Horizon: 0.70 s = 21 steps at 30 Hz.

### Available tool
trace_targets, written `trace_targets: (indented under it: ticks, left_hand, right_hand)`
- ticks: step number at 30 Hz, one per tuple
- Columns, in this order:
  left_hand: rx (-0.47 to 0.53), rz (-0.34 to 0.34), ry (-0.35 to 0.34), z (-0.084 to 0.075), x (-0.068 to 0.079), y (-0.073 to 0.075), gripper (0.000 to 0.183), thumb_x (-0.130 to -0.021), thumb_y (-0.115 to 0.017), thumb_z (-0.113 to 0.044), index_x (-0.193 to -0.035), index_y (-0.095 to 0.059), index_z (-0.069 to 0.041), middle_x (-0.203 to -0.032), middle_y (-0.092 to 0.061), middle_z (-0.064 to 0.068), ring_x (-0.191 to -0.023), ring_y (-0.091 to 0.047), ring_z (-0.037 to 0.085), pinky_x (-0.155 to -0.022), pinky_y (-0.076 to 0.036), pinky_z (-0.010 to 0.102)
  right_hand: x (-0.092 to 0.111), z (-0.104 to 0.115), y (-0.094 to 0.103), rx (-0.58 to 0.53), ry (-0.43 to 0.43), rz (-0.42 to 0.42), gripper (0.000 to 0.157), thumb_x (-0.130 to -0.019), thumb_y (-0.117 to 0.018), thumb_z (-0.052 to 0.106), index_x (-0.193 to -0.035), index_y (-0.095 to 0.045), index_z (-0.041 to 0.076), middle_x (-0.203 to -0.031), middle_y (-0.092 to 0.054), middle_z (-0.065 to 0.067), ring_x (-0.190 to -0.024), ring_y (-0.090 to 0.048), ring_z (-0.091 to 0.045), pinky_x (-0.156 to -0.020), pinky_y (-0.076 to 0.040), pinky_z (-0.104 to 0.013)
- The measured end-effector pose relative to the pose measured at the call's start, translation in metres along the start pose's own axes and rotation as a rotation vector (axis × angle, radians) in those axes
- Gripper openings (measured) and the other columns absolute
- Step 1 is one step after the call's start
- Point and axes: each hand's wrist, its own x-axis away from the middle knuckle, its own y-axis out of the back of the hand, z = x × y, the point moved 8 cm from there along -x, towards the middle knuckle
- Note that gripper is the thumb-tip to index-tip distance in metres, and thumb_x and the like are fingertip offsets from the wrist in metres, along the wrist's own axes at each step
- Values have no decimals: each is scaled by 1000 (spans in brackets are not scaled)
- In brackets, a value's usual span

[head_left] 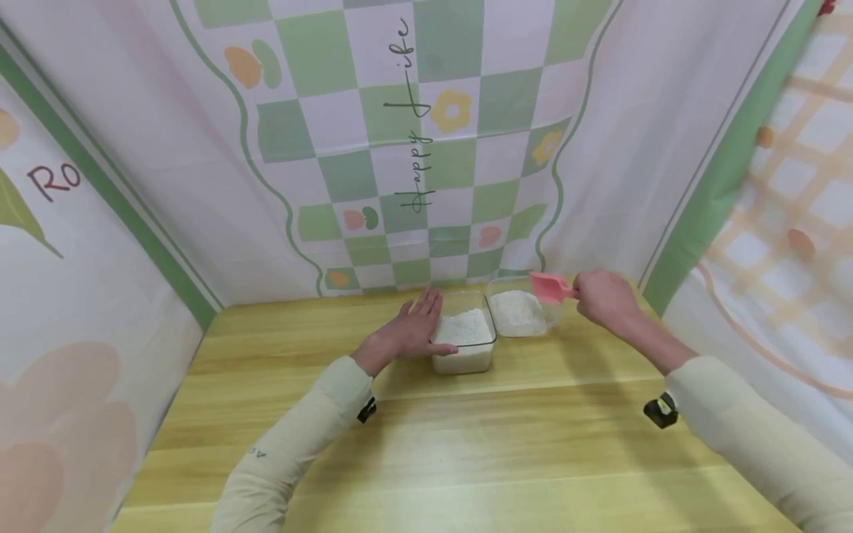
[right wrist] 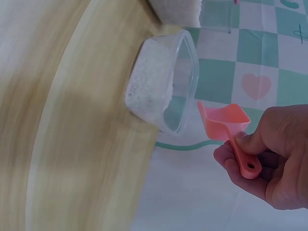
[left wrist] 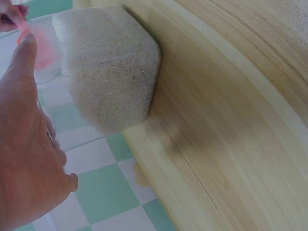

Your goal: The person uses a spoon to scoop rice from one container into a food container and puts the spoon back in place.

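My left hand (head_left: 416, 326) lies along the left side of a clear square container (head_left: 464, 364), its fingers straight and its thumb stretched across the front rim. White grains that look like rice (left wrist: 113, 72) fill much of that container and slope unevenly. In my right hand (head_left: 606, 300) is a pink scoop (head_left: 550, 287), gripped by the handle between thumb and curled fingers. The scoop hangs over the right edge of a second clear container (right wrist: 191, 62), clear of its rim. White grains (head_left: 516, 309) lie in this one too. I see no grains in the scoop.
Both containers stand side by side near the back edge of a wood-grain table (head_left: 460, 451). A checkered curtain (head_left: 393, 163) hangs right behind them. More printed cloth (head_left: 786, 281) closes off the right side, and another sheet (head_left: 73, 296) the left.
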Motion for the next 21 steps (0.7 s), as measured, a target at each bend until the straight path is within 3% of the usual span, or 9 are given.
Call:
trace_targets:
  ticks: [5,10,16,21]
  left_hand:
    - [-12,4,2,1,0,-1,113,-90,-41,-78,-159,6,-1,-168,7,16,-157,7,30,-125,-13,52]
    - [-12,7,5,2,0,-2,113,-91,-41,-78,-159,7,-2,-168,7,16,-157,7,29,-125,-14,52]
    - [-4,12,4,2,0,-2,113,-91,-42,-77,-159,8,-2,-168,11,14,-157,8,28,-125,-13,52]
    - [-16,9,-5,1,0,-2,113,-91,-41,-78,-159,8,-2,-168,11,14,-156,8,29,-125,-14,52]
  right_hand:
    - [4,15,17,-2,61,-73,11,-87,-64,0,-85,-74,-1,-68,-67,-10,-57,-51,-20,-53,-44,-34]
    - [12,44,37,0,159,-145,13,-87,-63,0,-85,-76,2,-72,-72,-10,-57,-51,-19,-57,-45,-37]
    - [14,78,42,81,239,-133,13,-88,-65,1,-79,-74,4,-67,-69,-7,-54,-49,-17,-55,-42,-33]
    - [11,97,40,126,261,-104,9,-83,-68,-2,-83,-75,4,-73,-71,-8,-60,-61,-22,-53,-49,-36]
